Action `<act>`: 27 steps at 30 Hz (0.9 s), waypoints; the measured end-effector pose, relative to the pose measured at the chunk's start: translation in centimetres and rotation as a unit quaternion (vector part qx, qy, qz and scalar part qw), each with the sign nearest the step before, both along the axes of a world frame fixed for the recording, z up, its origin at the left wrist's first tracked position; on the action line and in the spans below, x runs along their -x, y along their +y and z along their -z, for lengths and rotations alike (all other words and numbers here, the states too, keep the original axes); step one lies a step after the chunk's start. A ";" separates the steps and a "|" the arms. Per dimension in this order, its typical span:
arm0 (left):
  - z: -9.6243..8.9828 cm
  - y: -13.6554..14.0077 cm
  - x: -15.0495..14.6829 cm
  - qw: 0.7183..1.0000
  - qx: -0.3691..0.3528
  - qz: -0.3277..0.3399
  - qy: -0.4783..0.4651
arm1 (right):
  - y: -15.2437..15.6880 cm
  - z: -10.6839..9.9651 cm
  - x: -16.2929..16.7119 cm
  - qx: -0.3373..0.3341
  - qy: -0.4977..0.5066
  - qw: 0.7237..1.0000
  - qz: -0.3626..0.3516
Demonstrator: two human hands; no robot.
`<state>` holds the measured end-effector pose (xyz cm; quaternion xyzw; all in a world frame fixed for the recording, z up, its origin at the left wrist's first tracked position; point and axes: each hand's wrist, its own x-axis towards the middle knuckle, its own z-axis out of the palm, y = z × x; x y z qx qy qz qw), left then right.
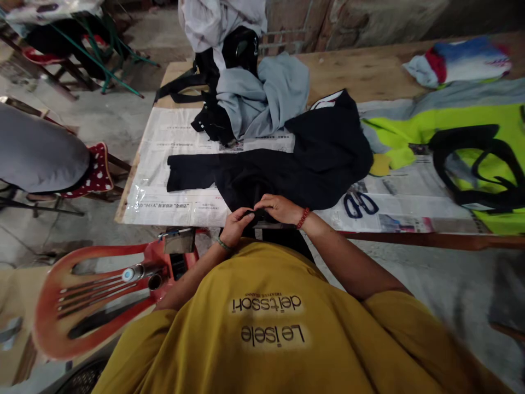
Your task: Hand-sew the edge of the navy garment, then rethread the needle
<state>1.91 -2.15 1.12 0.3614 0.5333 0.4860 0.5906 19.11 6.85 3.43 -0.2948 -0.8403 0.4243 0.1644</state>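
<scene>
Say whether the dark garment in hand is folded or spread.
Spread, though rumpled: the dark garment lies across the newspaper, a narrow end extending left, its near edge pinched by left hand and right hand.

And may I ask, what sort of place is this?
Probably a small garment workshop, though the picture cannot confirm it. The left hand and right hand pinch a dark garment at a table partly covered with newspaper; grey cloth and neon-yellow fabric lie there too.

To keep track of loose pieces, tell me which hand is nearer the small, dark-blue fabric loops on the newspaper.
Right. The right hand, pinching the black fabric garment, is left of the loops; the left hand is farther left.
</scene>
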 end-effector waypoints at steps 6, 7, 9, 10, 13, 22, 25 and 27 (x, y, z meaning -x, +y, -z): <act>-0.2 0.0 -0.1 1.000 0.002 0.027 0.015 | -0.2 -1.0 0.2 0.125 0.000 0.992 0.036; -0.2 0.0 -0.2 0.999 0.002 0.029 0.015 | -0.2 -1.0 0.4 0.154 -0.006 0.986 0.058; -0.3 0.0 -0.2 0.999 -0.001 0.034 0.013 | -0.4 -1.1 0.8 0.214 -0.005 0.972 0.100; -0.3 -0.1 -0.3 0.999 -0.002 0.037 0.013 | -0.5 -1.1 0.9 0.245 0.007 0.962 0.117; -0.3 -0.1 -0.2 0.999 -0.008 0.044 0.022 | -0.8 -1.2 1.1 0.344 0.066 0.924 0.151; -0.6 -0.2 -0.3 0.998 -0.029 0.032 0.052 | -1.0 -0.7 0.2 0.503 0.125 0.837 0.178; -0.6 -0.2 -0.3 0.995 -0.045 0.044 0.071 | -1.0 -0.8 0.5 0.474 0.099 0.856 0.181; -0.5 -0.2 -0.3 0.994 -0.056 0.051 0.078 | -1.0 -1.1 0.9 0.431 0.063 0.881 0.185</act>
